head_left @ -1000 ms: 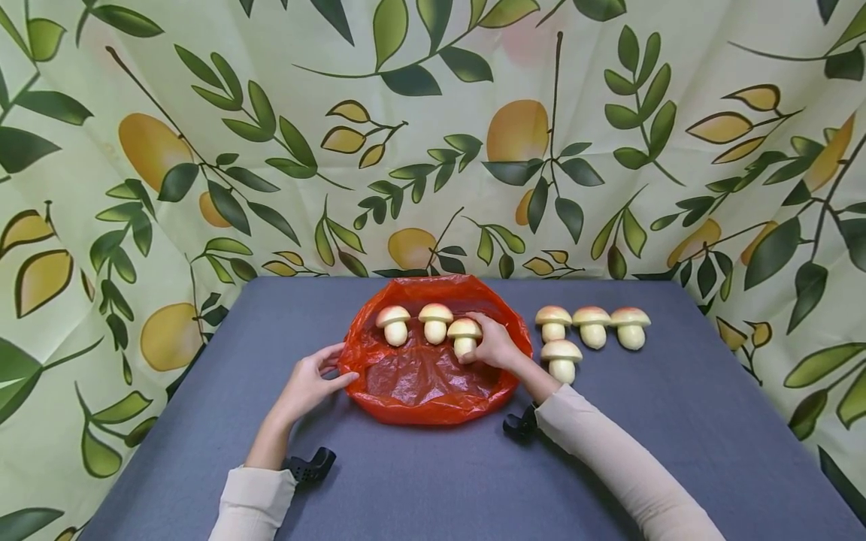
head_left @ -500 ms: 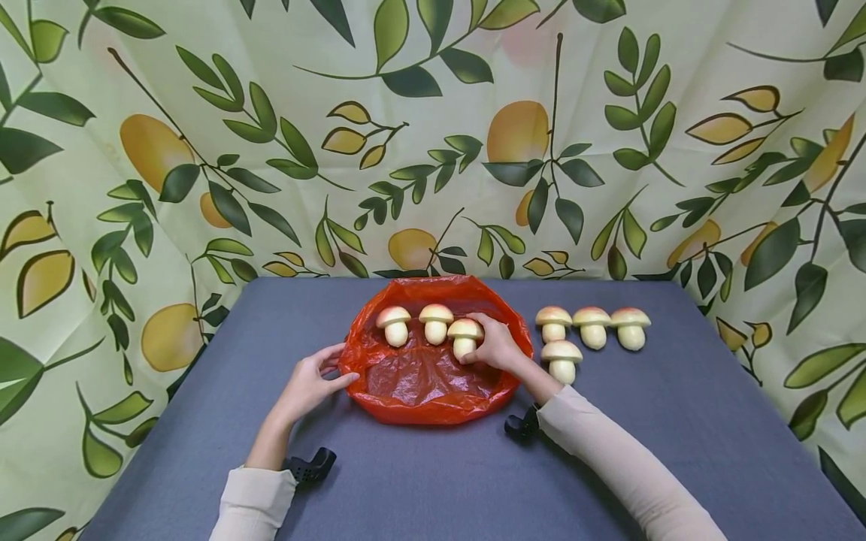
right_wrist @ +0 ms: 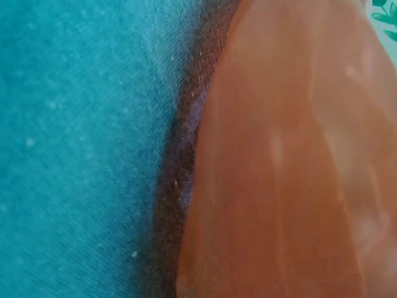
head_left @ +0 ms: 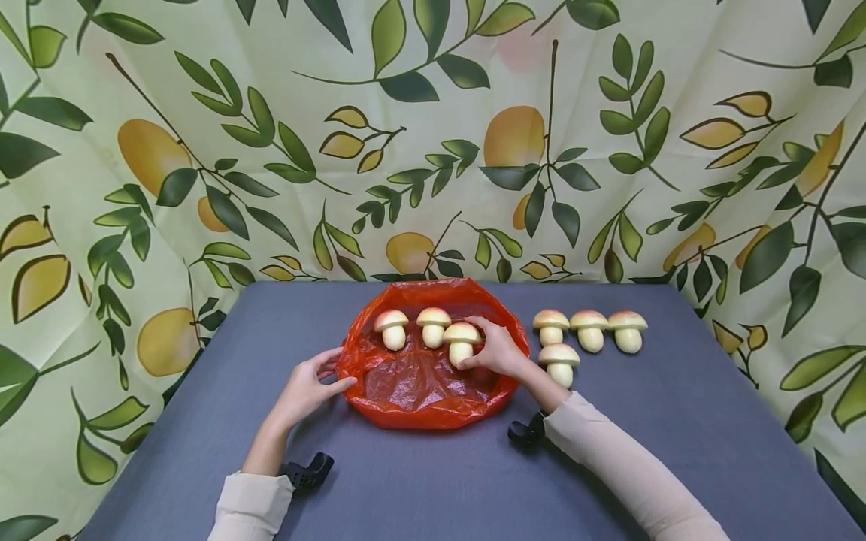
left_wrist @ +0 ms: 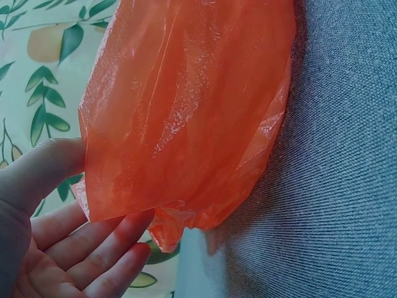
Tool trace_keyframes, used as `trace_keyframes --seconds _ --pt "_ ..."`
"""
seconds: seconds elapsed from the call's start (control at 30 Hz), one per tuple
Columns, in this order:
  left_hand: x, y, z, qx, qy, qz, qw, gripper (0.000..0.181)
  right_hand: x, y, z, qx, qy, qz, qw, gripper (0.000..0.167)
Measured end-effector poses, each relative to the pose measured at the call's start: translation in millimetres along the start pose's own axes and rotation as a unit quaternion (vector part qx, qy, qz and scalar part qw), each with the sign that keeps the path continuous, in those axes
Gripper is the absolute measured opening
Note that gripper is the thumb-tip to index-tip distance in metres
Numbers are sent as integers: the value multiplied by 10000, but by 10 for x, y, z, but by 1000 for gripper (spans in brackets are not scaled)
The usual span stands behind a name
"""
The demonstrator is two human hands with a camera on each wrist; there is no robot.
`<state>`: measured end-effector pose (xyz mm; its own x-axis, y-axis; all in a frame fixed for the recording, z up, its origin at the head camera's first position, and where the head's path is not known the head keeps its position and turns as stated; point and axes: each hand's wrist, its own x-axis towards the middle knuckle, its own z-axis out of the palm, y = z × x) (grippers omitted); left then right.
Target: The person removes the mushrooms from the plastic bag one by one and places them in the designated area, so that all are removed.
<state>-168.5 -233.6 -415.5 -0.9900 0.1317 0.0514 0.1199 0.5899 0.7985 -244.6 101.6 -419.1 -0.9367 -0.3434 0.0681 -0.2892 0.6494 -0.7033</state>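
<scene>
A red plastic bag point(head_left: 433, 415) lies on the table with its mouth spread wide. Inside, near its back, are two toy mushrooms, one at the left point(head_left: 392, 329) and one in the middle point(head_left: 434, 327), with pale stems and reddish-yellow caps. Beside them my right hand point(head_left: 499, 349) reaches in and holds a third toy mushroom point(head_left: 462, 342) between thumb and fingers. My left hand point(head_left: 307, 387) rests at the bag's left rim. In the left wrist view, thumb and relaxed fingers touch the bag point(left_wrist: 186, 118) without closing on it. The right wrist view shows only bag and cloth, no fingers.
Right of the bag, three mushrooms stand in a row, the middle one point(head_left: 590, 330) among them. Another mushroom point(head_left: 559, 364) stands in front, close to my right wrist. A grey-blue cloth point(head_left: 419, 488) covers the table; a leaf-patterned curtain point(head_left: 433, 173) hangs behind.
The head view has shifted slightly. The mushroom in my right hand has turned a little, so its cap shows less red. My left hand stays at the bag's rim.
</scene>
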Motion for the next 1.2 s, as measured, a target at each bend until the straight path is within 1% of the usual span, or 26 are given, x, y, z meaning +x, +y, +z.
trace_keyframes --seconds 0.23,0.53,0.7,0.83,1.07,1.2 --pt "-17 -28 2 -45 -23 8 10000 61 -81 -23 -13 -12 -101 -45 9999 85" --pt "-1 -22 10 17 31 89 10000 60 -181 -97 -107 139 -9 -60 9999 86" --pt "4 -22 16 42 42 107 9999 60 -232 -111 -159 114 94 -186 9997 85" --pt "9 -22 17 17 55 96 9999 60 -262 -100 -200 104 142 -377 9991 83" --pt "24 -31 21 14 64 128 9999 60 -326 -99 -268 436 60 -603 9972 82" --pt "28 -39 22 18 63 127 9999 59 -367 -101 -308 449 1 -667 9968 82"
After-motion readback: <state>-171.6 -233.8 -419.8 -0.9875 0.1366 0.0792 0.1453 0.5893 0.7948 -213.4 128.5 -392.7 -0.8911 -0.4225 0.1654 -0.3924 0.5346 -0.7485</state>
